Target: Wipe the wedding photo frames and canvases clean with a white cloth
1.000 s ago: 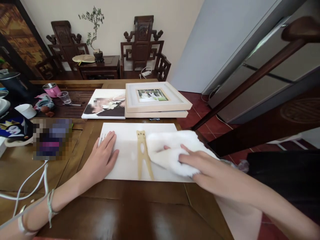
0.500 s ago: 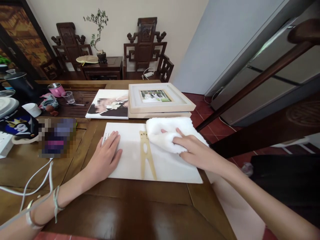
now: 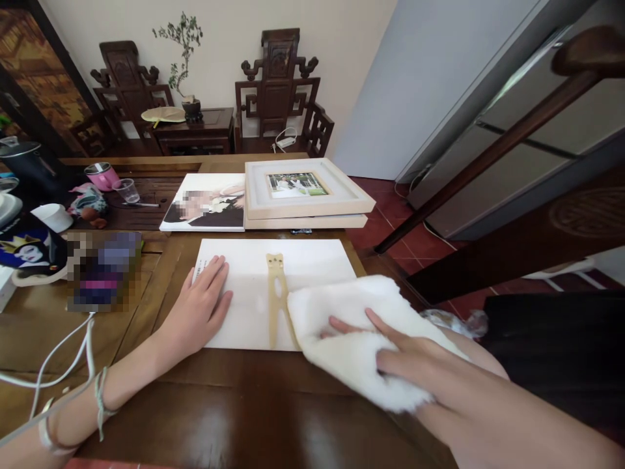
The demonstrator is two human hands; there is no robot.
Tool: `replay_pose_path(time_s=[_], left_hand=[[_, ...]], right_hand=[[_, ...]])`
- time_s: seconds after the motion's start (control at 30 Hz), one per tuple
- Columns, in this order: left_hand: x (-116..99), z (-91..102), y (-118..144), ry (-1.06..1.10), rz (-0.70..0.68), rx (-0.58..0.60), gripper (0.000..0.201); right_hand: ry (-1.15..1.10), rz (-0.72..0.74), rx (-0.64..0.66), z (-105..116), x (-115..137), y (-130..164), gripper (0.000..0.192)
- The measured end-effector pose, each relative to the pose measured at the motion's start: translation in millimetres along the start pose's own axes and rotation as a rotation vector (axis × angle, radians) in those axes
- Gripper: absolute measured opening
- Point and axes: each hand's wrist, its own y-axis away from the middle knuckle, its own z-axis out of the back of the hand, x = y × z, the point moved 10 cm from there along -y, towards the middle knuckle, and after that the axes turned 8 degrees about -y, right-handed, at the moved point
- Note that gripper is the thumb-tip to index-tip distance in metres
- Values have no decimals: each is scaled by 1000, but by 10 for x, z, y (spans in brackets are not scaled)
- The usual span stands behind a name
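A white board with a beige easel leg fixed on it lies flat on the brown wooden table. My left hand rests on the board's left side with its fingers stretched out. In my right hand is a fluffy white cloth, with the fingers pressed into its folds. The cloth covers the board's lower right corner and part of the leg's right prong, and hangs over the table's right edge.
Behind the board lie a photo panel and stacked picture frames. At the left stand a phone, a pink mug, a plastic cup and white cables. A dark wooden chair is at the right.
My right hand has drawn the cloth from the board's upper right toward me, to its lower right corner. My left hand stays on the board. The view has shifted slightly.
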Motion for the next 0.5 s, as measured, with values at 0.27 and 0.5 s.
replay_pose_path(time_s=[0.27, 0.5], left_hand=[[2, -14, 0, -13, -11, -1, 50], [2, -8, 4, -5, -7, 2, 50]], right_hand=[[56, -51, 18, 304, -71, -1030, 22], [38, 43, -32, 247, -3, -1190, 25]])
